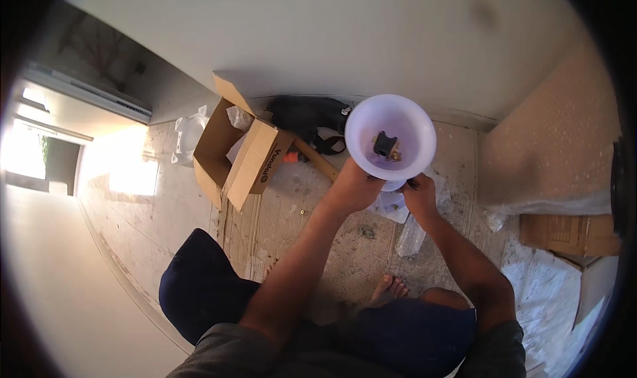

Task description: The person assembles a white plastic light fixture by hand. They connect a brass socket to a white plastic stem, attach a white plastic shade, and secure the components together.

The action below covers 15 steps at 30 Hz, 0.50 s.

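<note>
In front of me I hold up a white flared bowl (424,136), its wide mouth turned toward me. Inside it sits a black fitting with brass-coloured parts (385,144). My left hand (358,187) is closed around the bowl's lower left side, with most of its fingers hidden behind it. My right hand (421,195) is closed at the bowl's narrow foot, its fingertips against the underside. Below the hands, a clear plastic piece with a small brass-coloured bit (396,207) lies on the floor covering.
An open cardboard box (249,169) stands at left, beside a black bag (302,116) and an orange-and-black tool (292,157). White moulded packing (189,136) lies further left. Bubble wrap (411,237) is near my foot. A large wrapped block (551,139) and another carton (564,234) stand at right.
</note>
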Motion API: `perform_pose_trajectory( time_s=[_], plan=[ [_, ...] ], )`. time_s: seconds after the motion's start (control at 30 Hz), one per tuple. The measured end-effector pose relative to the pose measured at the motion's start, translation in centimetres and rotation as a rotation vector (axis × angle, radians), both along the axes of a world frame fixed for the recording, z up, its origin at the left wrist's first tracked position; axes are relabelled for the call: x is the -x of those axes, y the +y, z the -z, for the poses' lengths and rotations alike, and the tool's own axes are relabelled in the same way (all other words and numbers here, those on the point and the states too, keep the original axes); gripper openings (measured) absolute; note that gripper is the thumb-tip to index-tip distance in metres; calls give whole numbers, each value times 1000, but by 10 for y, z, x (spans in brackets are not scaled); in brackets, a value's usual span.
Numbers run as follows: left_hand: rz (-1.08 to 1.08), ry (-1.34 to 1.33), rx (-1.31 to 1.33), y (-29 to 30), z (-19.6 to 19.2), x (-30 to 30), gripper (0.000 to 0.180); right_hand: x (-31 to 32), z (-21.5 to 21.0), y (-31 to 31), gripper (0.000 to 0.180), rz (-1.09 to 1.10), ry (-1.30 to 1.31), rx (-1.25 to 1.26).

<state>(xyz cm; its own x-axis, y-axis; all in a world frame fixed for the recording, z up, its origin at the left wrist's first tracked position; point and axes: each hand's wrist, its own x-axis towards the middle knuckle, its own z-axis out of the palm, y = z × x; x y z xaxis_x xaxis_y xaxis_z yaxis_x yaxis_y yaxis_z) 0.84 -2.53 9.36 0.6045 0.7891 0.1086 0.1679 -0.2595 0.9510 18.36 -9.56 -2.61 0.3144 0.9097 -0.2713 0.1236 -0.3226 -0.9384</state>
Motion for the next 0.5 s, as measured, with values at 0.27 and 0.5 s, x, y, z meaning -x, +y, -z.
perform_pose_trajectory(
  time_s=[0.27, 0.5],
  plan=[
    [-218, -16, 21, -22, -3, -20, 47, -11, -18, -1, 42, -13, -32, -142],
    [-271, 59, 62, -24, -6, -27, 49, -6, -29, 0, 43, 109, -20, -4]
  ],
)
